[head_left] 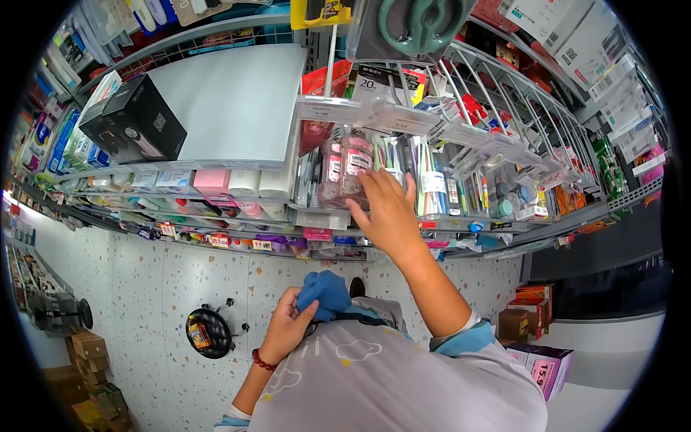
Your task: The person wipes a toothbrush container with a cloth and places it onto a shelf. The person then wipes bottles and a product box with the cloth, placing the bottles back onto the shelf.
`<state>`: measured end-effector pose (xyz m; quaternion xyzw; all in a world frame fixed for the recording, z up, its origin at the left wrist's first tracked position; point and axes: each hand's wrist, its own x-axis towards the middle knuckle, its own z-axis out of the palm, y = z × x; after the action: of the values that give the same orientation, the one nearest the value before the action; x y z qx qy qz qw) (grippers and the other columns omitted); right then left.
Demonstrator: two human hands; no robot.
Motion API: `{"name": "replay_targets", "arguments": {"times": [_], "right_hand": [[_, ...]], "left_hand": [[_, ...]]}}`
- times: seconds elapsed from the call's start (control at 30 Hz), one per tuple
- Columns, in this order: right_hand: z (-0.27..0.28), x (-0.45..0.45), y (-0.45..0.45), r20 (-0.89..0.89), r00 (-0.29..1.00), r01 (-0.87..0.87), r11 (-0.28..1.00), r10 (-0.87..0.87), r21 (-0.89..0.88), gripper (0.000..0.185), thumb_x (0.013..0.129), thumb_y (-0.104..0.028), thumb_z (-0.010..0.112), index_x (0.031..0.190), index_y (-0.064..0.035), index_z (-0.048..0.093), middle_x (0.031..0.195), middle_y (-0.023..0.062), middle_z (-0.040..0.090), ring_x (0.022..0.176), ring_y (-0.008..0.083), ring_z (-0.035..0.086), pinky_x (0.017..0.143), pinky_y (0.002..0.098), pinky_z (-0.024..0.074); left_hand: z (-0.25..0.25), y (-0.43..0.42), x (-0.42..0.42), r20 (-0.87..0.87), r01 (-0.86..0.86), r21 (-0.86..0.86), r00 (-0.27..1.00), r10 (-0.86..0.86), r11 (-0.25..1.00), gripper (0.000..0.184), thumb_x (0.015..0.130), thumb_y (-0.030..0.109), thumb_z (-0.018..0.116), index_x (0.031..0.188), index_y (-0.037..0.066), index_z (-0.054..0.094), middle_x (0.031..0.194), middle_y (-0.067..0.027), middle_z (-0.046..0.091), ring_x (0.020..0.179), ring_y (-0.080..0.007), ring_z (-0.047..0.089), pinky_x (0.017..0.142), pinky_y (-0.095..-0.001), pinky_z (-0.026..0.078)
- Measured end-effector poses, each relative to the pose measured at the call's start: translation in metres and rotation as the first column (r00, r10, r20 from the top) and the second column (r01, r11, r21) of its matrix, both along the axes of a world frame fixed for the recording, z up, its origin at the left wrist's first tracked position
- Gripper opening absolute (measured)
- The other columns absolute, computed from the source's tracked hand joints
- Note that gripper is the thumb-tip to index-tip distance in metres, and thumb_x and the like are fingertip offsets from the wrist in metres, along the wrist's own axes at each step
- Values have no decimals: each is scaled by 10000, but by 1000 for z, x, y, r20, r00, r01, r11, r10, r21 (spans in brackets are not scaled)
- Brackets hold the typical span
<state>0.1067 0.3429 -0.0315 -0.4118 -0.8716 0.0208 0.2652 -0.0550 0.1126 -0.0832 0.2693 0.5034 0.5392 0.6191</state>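
Note:
My left hand [286, 325], with a red bead bracelet at its wrist, is closed round a crumpled blue cloth [323, 294] in front of my body. At the shelf, my right hand [389, 211] is stretched out with its fingers apart. Its fingertips lie at the lower part of a pink mouthwash bottle [357, 157]; whether they touch it I cannot tell. Another pink mouthwash bottle [331, 169] stands just left of it. Right of the bottles are packs of long thin coloured items [432, 180], perhaps toothbrushes or pens, partly behind my fingers.
A black box [134, 122] rests on the white shelf top [234, 101] at the left. Metal hooks with hanging packs and clear price holders [327, 110] project above the bottles. On the speckled floor stands a round black stool [209, 333]; cardboard boxes [88, 345] are stacked far left.

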Motion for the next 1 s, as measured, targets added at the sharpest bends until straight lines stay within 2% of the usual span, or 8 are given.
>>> {"name": "replay_targets", "arguments": {"times": [0.2, 0.3, 0.37, 0.53, 0.6, 0.7, 0.9, 1.0], "right_hand": [[40, 6, -38, -186, 976, -131, 987, 111, -98, 489, 926, -291, 694, 1314, -15, 582, 1327, 213, 582, 1287, 369, 519, 1116, 502, 356], [35, 6, -76, -296, 916, -393, 765, 272, -510, 488, 1008, -325, 604, 1384, -23, 529, 1403, 192, 554, 1307, 353, 524, 1107, 410, 398], [17, -3, -94, -476, 863, -505, 271, 169, -819, 525, 1090, -421, 403, 1415, -14, 468, 1377, 211, 557, 1276, 364, 534, 1112, 397, 388], [-18, -17, -122, -594, 797, -593, 44, -112, -804, 639, 1095, -541, 212, 1454, -54, 414, 1310, 146, 580, 1180, 256, 607, 1025, 386, 482], [-24, -21, -121, -501, 715, -686, -353, -487, -636, 639, 1077, -584, 270, 1405, -67, 452, 1299, 126, 572, 1116, 231, 639, 908, 362, 560], [-13, -24, -123, -398, 692, -686, -378, -602, -621, 618, 1062, -594, 331, 1362, -81, 503, 1272, 103, 604, 1131, 196, 640, 937, 381, 558], [-23, -20, -129, -352, 663, -681, -338, -660, -650, 339, 1010, -345, 535, 1201, -70, 585, 1083, 62, 640, 1011, 153, 642, 870, 311, 541], [-42, -10, -127, -398, 626, -748, -372, -670, -550, 339, 966, -296, 476, 1182, -54, 574, 1133, 104, 632, 1010, 188, 644, 907, 331, 535]], "left_hand": [[9, -1, -16, -68, -41, 90, 997, 47, 995, 269, 1015, 78, 619, 1262, 27, 526, 1149, -36, 615, 1060, -89, 589, 941, -259, 487], [19, -5, -25, 46, -105, 121, 994, 100, 987, 307, 1006, 70, 626, 1294, 32, 528, 1190, -34, 602, 1115, -98, 566, 988, -276, 463], [23, -6, -26, 170, -133, 164, 980, 104, 978, 318, 1003, 76, 632, 1302, 36, 531, 1194, -31, 600, 1123, -107, 563, 996, -282, 459], [21, -14, -34, 131, -72, 149, 990, 53, 986, 347, 989, 83, 657, 1312, 33, 541, 1243, -34, 576, 1152, -135, 551, 1016, -303, 451], [28, -13, -35, 11, -21, 166, 1000, 20, 986, 348, 940, 35, 690, 1272, 33, 585, 1280, -61, 541, 1161, -166, 547, 1017, -317, 452], [24, -12, -46, -419, 193, 268, 905, -66, 944, 356, 874, -19, 715, 1214, 39, 626, 1289, -81, 513, 1151, -195, 547, 1007, -327, 456], [38, -6, -49, -529, 329, 255, 835, -154, 909, 389, 830, -24, 741, 1198, 54, 644, 1242, -74, 517, 1141, -210, 541, 985, -328, 463], [38, 5, -54, -368, 397, 293, 886, -281, 870, 361, 858, 19, 747, 1200, 44, 632, 1213, -67, 534, 1094, -184, 556, 956, -307, 475]]}}
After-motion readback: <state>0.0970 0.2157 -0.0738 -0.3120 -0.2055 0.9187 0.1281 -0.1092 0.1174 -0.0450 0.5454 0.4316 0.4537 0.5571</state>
